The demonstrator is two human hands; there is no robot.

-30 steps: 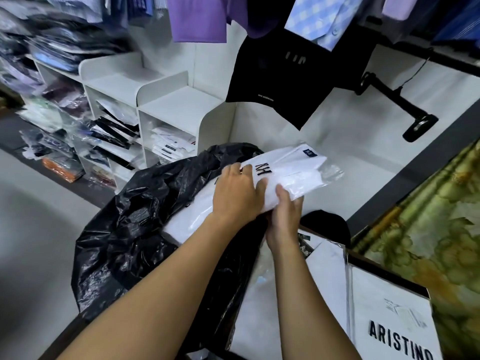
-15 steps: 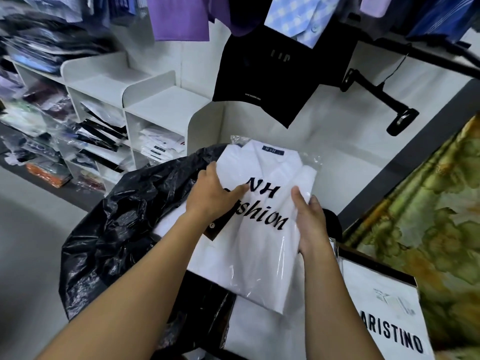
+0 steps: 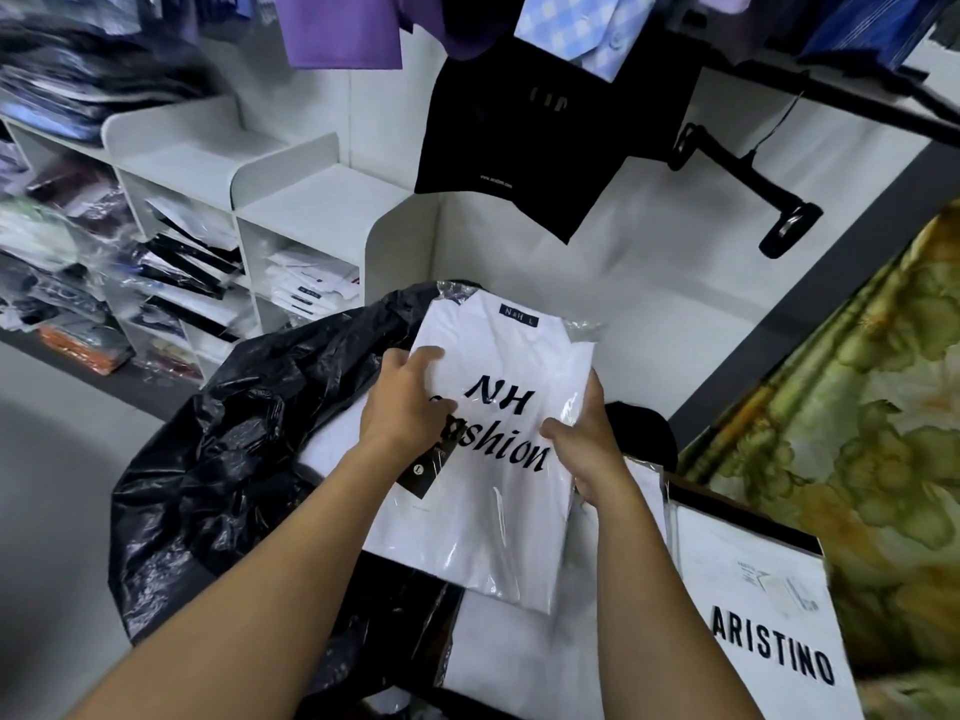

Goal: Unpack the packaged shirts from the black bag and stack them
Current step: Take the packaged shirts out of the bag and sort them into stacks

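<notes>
A white packaged shirt (image 3: pixel 483 537) printed "NH Fashion" is held above the open black bag (image 3: pixel 223 459), its left edge clamped by the left grip (image 3: pixel 405 402) and its right edge by the right grip (image 3: pixel 582 444)

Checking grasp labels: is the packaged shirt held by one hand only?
No, left hand and right hand each grip the packaged white shirt.

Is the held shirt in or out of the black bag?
Out. Left hand and right hand hold the shirt over the bag, whole package visible.

packaged shirt (image 3: pixel 498 511) print (first letters) under left hand (image 3: pixel 410 407) | shelf stacks (image 3: pixel 62 241) blurred | black bag (image 3: pixel 218 459) interior unseen
</notes>
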